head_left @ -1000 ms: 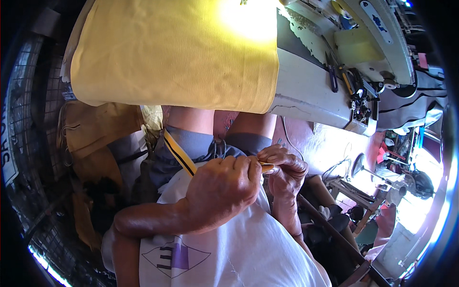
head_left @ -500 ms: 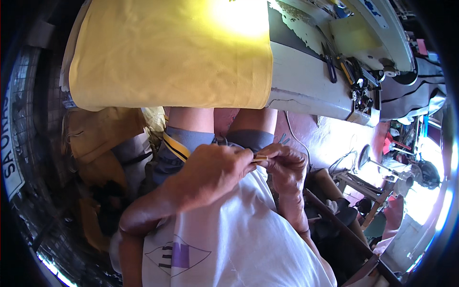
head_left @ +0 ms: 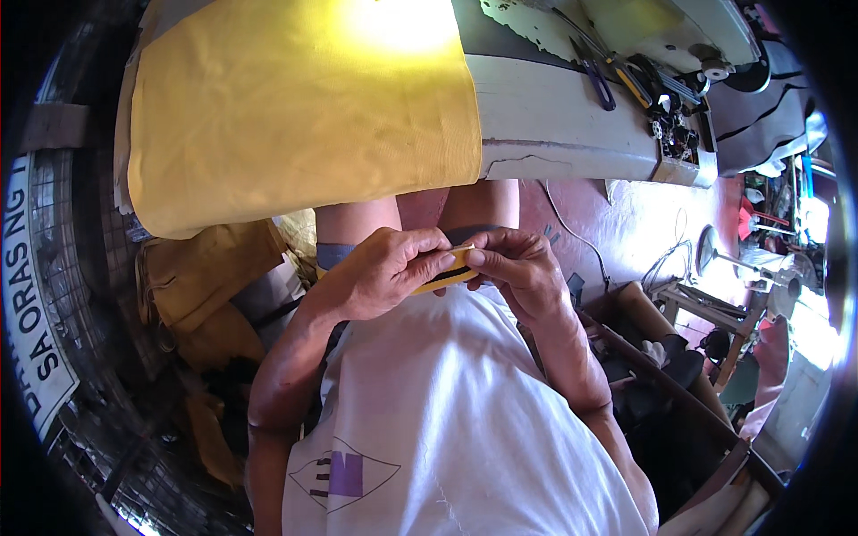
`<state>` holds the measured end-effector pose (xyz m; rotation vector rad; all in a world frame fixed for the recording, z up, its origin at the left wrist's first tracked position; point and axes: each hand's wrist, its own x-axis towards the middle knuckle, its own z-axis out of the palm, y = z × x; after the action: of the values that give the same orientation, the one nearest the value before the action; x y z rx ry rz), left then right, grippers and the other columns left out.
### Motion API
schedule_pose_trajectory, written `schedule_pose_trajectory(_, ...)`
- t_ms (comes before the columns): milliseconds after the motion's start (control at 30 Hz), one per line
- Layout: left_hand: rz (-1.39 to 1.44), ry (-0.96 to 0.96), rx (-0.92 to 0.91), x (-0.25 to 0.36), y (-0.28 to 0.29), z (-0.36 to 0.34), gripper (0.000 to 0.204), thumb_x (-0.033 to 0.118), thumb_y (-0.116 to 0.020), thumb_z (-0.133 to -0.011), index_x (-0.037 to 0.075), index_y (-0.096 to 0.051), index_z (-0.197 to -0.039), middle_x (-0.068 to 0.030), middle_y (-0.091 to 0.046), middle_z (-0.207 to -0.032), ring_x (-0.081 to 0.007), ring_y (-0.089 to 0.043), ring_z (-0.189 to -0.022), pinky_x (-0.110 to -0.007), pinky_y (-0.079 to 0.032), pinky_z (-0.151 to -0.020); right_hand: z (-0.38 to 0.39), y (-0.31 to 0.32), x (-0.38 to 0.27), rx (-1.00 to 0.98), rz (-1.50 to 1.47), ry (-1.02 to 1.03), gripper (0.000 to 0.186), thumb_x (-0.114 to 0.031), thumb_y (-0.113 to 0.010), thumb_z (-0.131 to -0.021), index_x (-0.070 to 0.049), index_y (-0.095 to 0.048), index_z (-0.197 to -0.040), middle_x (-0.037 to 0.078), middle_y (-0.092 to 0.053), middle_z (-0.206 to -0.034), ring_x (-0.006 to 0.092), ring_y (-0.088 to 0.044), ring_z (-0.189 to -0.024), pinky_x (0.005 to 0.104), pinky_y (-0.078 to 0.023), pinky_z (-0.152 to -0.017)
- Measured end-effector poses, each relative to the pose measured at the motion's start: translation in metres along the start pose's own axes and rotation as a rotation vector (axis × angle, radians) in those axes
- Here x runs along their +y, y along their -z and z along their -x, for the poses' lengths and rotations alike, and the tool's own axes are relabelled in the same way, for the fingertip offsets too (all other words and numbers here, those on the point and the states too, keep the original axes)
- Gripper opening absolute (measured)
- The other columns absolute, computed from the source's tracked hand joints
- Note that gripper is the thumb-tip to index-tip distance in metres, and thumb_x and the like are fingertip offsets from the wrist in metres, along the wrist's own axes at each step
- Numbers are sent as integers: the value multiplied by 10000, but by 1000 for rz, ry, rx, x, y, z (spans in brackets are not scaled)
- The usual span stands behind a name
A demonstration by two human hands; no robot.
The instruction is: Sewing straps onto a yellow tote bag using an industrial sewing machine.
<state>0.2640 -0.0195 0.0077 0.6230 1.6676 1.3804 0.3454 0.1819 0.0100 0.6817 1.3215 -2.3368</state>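
My left hand and my right hand meet above my lap, in front of the table edge. Between their pinched fingertips runs a narrow yellow strip with a black band along it. The left thumb presses on one part of it, and the right thumb and forefinger grip its end close by. Part of the strip hides behind the left hand. Beyond both hands, a large yellow sheet of material covers the left of the table and droops over its front edge.
Right of the sheet, the pale tabletop carries dark-handled scissors, a yellow-handled tool and a tray of small metal parts. Part of a sewing machine stands behind. Folded yellow-brown pieces lie at left; a fan stands right.
My left hand has turned and drawn back, exposing more of the yellow strip and its black band. Both hands sit higher in the picture, as the whole view has shifted.
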Motion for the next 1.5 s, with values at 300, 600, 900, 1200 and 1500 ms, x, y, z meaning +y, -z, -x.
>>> schedule_pose_trajectory(300, -224, -183, 175, 0, -11, -1, 147, 119, -606, -948, -27, -592, -965, -99, -645, -813, -133, -624, -766, -294, -502, -694, -2, 6, 15, -30, 117, 110, 135, -88, -722, -862, 18, -699, -942, 78, -703, -894, 110, -638, -775, 235, -525, -681)
schedule_pose_trajectory(600, -64, -146, 323, -4, -15, -4, 99, 65, -639, -906, -21, -598, -934, -126, -661, -796, -196, -653, -723, -309, -520, -692, -4, -6, 15, 35, 187, 247, 251, -37, -699, -877, 8, -622, -1112, 52, -685, -946, 80, -623, -875, 226, -512, -798)
schedule_pose_trajectory(900, -193, -180, 292, 9, -3, -8, 88, 40, -647, -880, -27, -621, -931, -127, -640, -822, -211, -647, -756, -341, -520, -686, -12, -8, -8, -20, 557, 404, 383, -13, -699, -860, 10, -512, -1193, 76, -682, -890, 127, -648, -818, 276, -533, -767)
schedule_pose_trajectory(1200, 4, -98, 331, 44, 21, -7, 60, 24, -631, -915, -14, -653, -956, 35, -572, -725, -18, -456, -601, -188, -363, -532, -17, -36, -14, -37, 133, 423, 633, -37, -732, -848, 1, -380, -1373, 105, -667, -960, 115, -623, -724, 234, -519, -645)
schedule_pose_trajectory(1500, 17, 6, 459, 58, 28, -5, 109, 64, -642, -907, -28, -653, -964, -57, -676, -834, -74, -608, -716, -243, -503, -675, -28, -58, -1, 111, -122, 350, 175, -135, -724, -883, 14, -694, -971, 3, -662, -815, 45, -549, -701, 191, -448, -612)
